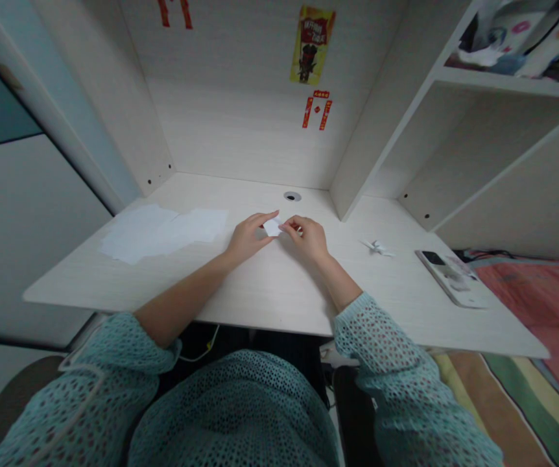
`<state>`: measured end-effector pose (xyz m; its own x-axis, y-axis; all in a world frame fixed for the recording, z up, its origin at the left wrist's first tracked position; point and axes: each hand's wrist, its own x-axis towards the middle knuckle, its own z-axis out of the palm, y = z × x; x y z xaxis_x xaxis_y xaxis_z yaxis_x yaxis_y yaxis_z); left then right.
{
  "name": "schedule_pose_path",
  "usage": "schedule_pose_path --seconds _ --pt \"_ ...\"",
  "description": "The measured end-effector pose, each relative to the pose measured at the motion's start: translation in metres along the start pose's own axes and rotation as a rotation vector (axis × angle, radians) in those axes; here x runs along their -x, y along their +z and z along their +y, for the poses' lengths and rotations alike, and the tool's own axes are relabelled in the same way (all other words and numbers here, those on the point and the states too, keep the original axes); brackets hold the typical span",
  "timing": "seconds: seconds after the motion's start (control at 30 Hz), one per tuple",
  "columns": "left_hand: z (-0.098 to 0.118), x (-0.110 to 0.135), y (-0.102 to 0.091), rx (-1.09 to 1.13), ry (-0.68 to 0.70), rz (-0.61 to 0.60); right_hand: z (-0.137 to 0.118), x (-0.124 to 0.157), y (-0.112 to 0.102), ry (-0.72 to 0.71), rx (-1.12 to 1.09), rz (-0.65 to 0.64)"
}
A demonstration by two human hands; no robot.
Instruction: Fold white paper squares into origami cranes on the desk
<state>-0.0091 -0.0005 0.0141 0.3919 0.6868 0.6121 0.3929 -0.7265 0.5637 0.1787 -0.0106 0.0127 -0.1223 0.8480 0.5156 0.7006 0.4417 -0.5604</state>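
Head camera, and here are both hands at the centre of the frame, over the pale surface (270, 285). The small white paper (272, 227) sits between them; whether it touches the surface, I can't tell. The left hand (249, 236) has its grip clamped on the paper, thumb at the lower edge, forefinger at the upper. The right hand (310, 239) has thumb and fingertips together on the paper's right edge. Precision counts here: I'd want the left steady as an anchor while the right does the fine work, edges lined up before any crease is pressed. Too hard a squeeze, I reckon, could buckle a piece this small; backing it with the surface should give a cleaner line. Loose white sheets (146, 235) lie at the left of the frame, well apart; at the right, a folded white piece (377, 248) lies near the phone (449, 279).
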Motion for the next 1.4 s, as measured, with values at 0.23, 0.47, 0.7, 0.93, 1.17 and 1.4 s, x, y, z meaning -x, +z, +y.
schedule_pose_path --seconds 0.23,0.47,0.7,0.93,1.17,1.4 --pt "-0.004 0.001 0.001 -0.049 0.02 -0.033 0.002 -0.005 -0.001 0.088 -0.375 -0.079" --pt "-0.003 0.002 0.001 0.041 -0.039 -0.04 0.006 -0.009 0.005 0.267 -0.741 -0.167" --pt "-0.009 -0.002 0.009 0.559 -0.322 -0.145 0.001 -0.006 -0.001 0.111 -0.628 -0.144" --pt "0.005 -0.005 -0.001 0.566 -0.453 -0.264 -0.007 -0.004 -0.009 -0.052 -0.344 -0.002" --pt "0.003 -0.006 -0.01 0.621 -0.484 -0.418 -0.006 -0.001 -0.013 -0.138 -0.269 -0.094" --pt "-0.002 -0.003 -0.006 0.729 -0.49 -0.508 -0.002 0.0 -0.011 -0.06 -0.24 -0.027"
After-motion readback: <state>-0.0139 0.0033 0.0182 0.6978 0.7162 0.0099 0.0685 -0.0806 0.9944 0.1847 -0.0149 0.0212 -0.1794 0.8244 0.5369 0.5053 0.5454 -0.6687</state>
